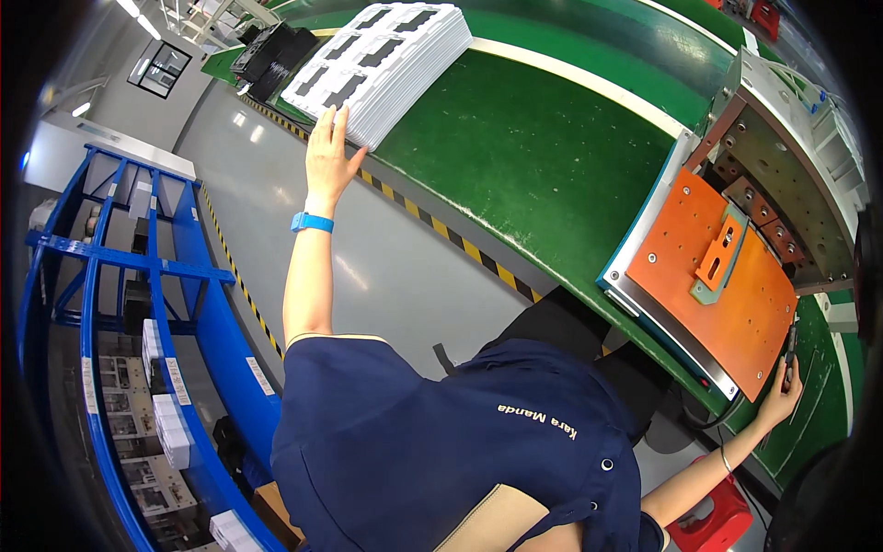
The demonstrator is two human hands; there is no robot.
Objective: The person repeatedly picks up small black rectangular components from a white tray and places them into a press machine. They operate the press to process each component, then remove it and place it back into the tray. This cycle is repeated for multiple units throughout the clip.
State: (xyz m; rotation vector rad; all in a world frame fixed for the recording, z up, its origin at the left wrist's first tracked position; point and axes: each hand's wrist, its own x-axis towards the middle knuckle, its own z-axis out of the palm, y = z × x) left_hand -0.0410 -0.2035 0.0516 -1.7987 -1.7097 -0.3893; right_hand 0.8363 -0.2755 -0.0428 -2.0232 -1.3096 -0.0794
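Observation:
My left hand (328, 164) reaches out with its fingers stretched and thumb apart. Its fingertips are at the near left edge of a tall stack of white trays (409, 78); whether they touch it I cannot tell. Flat black pieces (378, 52) lie in the pockets of the top tray. Low on the right, my right hand (781, 394) is closed around a slim dark tool (792, 345), its exact kind unclear. Beside it is a press-like machine with an orange base plate (681, 276). A small orange slotted block (714, 264) sits on that plate, next to a greenish piece.
The trays and machine stand on a green workbench (515, 138) with a striped yellow-black edge below. Black stacked items (273, 57) lie beyond the trays. Blue shelving (175, 267) with boxes stands left. A red stool (716, 517) is at the lower right, near a cable.

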